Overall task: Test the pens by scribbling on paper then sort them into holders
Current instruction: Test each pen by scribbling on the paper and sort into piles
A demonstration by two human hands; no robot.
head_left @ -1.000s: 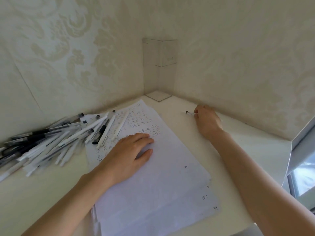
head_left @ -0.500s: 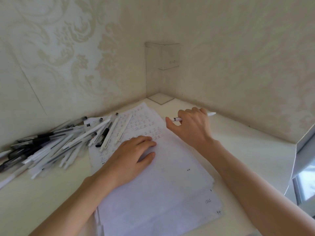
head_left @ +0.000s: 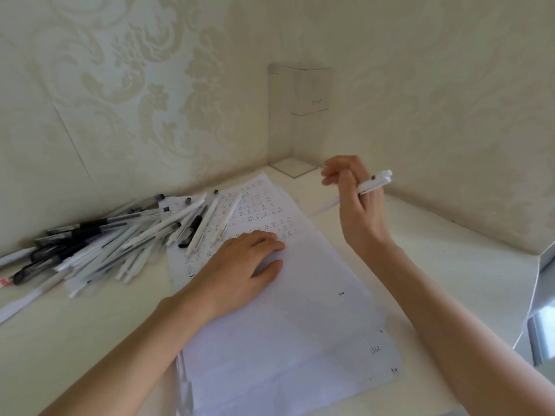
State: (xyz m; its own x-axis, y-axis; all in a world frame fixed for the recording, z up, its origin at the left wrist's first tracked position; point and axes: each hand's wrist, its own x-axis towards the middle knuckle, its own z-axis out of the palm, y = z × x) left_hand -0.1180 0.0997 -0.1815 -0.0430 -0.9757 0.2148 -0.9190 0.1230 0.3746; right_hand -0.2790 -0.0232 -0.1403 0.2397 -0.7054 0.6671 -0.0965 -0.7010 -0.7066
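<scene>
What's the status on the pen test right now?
Left hand flat on paper. Right hand holds white pen, off the paper. Pen pile overlaps paper's left edge.

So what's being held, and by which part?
The right hand grips a white pen by its barrel, one end sticking out. The left hand holds nothing.

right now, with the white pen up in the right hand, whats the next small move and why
Probably lower the tip of the white pen to the blank paper below the written marks and scribble. The right hand holds it in the air, clear of the paper, and the left hand rests flat on the paper.
</scene>
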